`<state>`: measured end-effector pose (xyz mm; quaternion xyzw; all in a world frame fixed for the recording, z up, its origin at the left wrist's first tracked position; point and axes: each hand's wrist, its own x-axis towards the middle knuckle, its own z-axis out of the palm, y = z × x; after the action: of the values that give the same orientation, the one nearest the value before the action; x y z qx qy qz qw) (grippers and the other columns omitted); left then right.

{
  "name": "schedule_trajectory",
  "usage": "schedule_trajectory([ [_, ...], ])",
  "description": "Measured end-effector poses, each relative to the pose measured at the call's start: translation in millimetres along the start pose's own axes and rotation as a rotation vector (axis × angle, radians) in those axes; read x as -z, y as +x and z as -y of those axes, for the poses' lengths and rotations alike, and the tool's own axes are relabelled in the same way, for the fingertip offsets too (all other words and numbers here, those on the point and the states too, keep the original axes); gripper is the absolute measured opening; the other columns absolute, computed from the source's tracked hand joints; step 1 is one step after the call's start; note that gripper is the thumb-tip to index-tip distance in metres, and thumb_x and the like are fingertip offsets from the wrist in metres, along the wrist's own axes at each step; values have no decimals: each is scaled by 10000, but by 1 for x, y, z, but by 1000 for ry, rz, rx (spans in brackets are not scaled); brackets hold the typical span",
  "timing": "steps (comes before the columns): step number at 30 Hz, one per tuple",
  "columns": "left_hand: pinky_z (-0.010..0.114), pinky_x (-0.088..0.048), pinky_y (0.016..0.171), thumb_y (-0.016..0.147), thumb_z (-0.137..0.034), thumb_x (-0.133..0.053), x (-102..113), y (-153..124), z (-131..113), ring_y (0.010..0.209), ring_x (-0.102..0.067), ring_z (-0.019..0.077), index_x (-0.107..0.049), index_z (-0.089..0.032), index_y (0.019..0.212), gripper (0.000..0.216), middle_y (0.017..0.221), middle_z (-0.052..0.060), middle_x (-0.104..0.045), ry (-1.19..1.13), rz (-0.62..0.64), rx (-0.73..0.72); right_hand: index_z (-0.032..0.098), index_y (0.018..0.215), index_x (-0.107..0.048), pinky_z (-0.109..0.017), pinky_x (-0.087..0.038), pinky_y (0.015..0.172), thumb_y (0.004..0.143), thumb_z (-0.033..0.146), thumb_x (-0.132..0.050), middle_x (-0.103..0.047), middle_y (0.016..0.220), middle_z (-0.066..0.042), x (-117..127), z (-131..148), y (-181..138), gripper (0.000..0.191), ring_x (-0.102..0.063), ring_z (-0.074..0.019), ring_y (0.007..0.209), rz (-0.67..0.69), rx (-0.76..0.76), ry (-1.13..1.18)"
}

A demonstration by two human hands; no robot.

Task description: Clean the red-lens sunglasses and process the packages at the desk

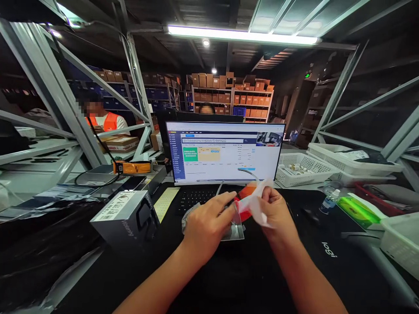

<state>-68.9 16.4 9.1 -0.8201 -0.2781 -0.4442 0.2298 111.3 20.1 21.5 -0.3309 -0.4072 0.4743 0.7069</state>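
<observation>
Above the desk mat in front of the keyboard, my left hand [209, 220] is closed, its fingers bent against a red and orange object [246, 213] whose kind I cannot make out. My right hand [276, 209] pinches a thin, crumpled white sheet [258, 205], like tissue or soft paper, that drapes down beside the red object. Below my left hand lies a clear plastic bag [234, 232], partly hidden by the hand. A grey printed box [126, 218] with a white label stands to the left of my hands.
A monitor [222, 152] stands behind the keyboard [196, 198]. On the right are a white basket [303, 170], a small bottle [330, 201] and a green pack [358, 211]. Black plastic [42, 253] lies at left. A co-worker in an orange vest [111, 122] is beyond the metal frame.
</observation>
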Motion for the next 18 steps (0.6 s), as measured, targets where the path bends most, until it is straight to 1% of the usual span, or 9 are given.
schedule_trajectory([
  [2,306,-602,915,951,-91,-510,-2,1,-2,1096,-707,200,-704,-181,1108,266,1194,92,-741,-7,-37,-59,224,589,-393,-217,-387,444,481,401,-925,-489,524,74,6,7,8,572,-448,-81,461,26,-43,98],
  [3,307,-603,909,949,-85,-508,-3,1,-3,1079,-712,200,-706,-176,1112,272,1185,91,-744,-2,-47,-62,226,604,-403,-226,-411,467,493,415,-921,-513,555,65,5,7,9,563,-467,-87,486,32,-47,125],
  [6,320,-612,865,942,-83,-509,-5,-3,-7,1049,-718,218,-707,-186,1118,284,1243,85,-725,47,-8,43,226,633,-431,-242,-443,519,540,436,-907,-558,627,46,-5,-5,0,529,-483,-94,546,2,-5,166],
  [8,328,-614,832,955,-125,-527,-5,-7,-8,1025,-724,230,-703,-194,1127,256,1282,91,-707,82,10,127,222,616,-419,-225,-404,493,563,410,-906,-523,583,60,-17,-20,-13,524,-445,-83,524,-35,22,128],
  [10,322,-613,792,985,-199,-530,-3,-9,-7,982,-732,228,-690,-197,1157,235,1269,98,-711,90,-13,186,214,582,-415,-211,-370,473,573,374,-909,-498,542,65,-25,-33,-25,519,-425,-75,510,-77,55,35],
  [12,303,-607,749,1010,-258,-508,-2,-9,-7,936,-739,214,-675,-201,1181,246,1230,95,-727,76,-50,204,206,560,-436,-215,-388,488,564,352,-914,-541,556,46,-28,-39,-32,500,-462,-85,535,-84,72,-54],
  [13,293,-603,731,1018,-272,-498,-1,-9,-6,920,-741,206,-674,-200,1179,249,1212,92,-735,71,-66,197,204,553,-443,-218,-399,494,544,337,-922,-559,565,40,-27,-38,-32,498,-476,-90,543,-74,62,-68],
  [15,281,-598,710,1017,-267,-501,1,-6,-6,911,-742,200,-683,-198,1151,236,1199,87,-742,76,-73,144,201,558,-458,-219,-411,494,483,291,-941,-572,573,46,-21,-30,-27,496,-490,-91,536,-38,-4,-18],
  [18,284,-604,780,993,-161,-513,2,-2,-5,975,-735,199,-699,-190,1114,223,1207,77,-743,95,-58,25,203,664,-573,-257,-493,558,394,256,-957,-642,651,40,-6,-10,-12,472,-579,-127,584,21,-164,136],
])
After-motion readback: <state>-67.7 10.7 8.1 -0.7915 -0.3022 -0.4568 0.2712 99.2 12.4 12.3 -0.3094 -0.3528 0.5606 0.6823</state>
